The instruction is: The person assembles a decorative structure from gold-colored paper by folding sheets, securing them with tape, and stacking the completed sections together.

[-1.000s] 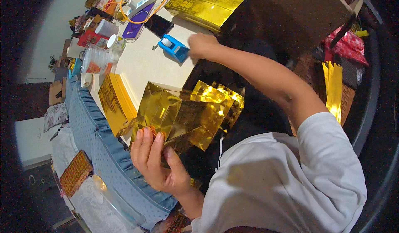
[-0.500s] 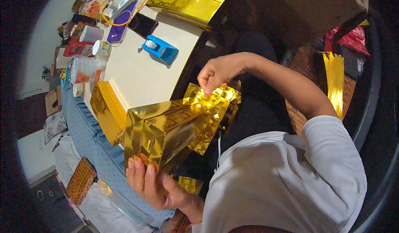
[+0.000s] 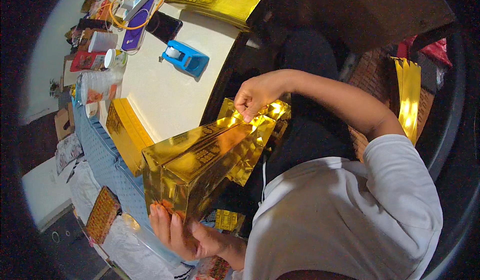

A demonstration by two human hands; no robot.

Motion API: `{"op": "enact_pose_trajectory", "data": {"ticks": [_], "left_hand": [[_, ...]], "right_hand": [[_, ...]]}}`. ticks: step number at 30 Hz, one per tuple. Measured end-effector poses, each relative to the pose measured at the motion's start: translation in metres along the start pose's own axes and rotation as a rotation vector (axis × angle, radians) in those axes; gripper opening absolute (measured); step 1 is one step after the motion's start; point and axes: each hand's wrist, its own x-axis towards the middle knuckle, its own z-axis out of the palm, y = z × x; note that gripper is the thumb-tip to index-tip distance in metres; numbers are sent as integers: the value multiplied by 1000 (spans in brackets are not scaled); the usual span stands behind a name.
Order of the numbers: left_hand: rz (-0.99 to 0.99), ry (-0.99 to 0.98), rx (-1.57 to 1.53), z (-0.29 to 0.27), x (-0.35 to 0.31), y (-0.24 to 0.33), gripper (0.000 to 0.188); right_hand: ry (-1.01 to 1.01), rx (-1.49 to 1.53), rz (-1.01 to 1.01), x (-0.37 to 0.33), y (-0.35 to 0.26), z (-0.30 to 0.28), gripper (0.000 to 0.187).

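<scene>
A shiny gold foil paper bag (image 3: 200,157) with printed patterns lies across my lap, its squared, boxy end toward the left. My left hand (image 3: 182,235) cups the lower corner of that end, fingers beneath it and thumb at its side. At the opposite end, my right hand (image 3: 257,96) pinches the upper edge of the foil between thumb and fingertips. The foil there is crumpled and flares out loosely.
A cream table (image 3: 170,80) holds a blue tape dispenser (image 3: 186,58), a black phone (image 3: 164,26), plastic cups (image 3: 97,85) and a yellow-gold box (image 3: 127,135). Gold foil sheets (image 3: 220,0) lie at its far end. More gold strips (image 3: 407,100) stand at right.
My left hand and the squared end of the bag have moved slightly down and left. My right hand has slid a little down along the foil edge, still pinching.
</scene>
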Motion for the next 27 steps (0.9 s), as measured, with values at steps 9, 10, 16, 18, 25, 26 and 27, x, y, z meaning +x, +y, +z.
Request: {"op": "enact_pose_trajectory", "data": {"ticks": [9, 10, 16, 18, 25, 26, 27], "left_hand": [[30, -59, -32, -7, -1, -7, 28], [25, -40, -19, -5, -1, -7, 27], [19, -14, -9, -2, 2, -1, 22], [16, -16, -6, -3, 3, 0, 20], [-19, -22, -42, -3, 3, 3, 20], [-27, -23, -51, -3, 3, 4, 20], [-29, -28, -57, -3, 3, 3, 21]], "right_hand": [[69, -200, 72, 0, -16, 9, 28], [84, -243, 99, -1, -21, 10, 27], [184, -527, 181, -7, -35, 20, 26], [221, -604, 176, -7, -39, 24, 25], [260, -888, 285, -3, -59, 32, 28], [270, -916, 279, -2, -60, 32, 30], [258, -903, 298, -1, -63, 32, 30]]}}
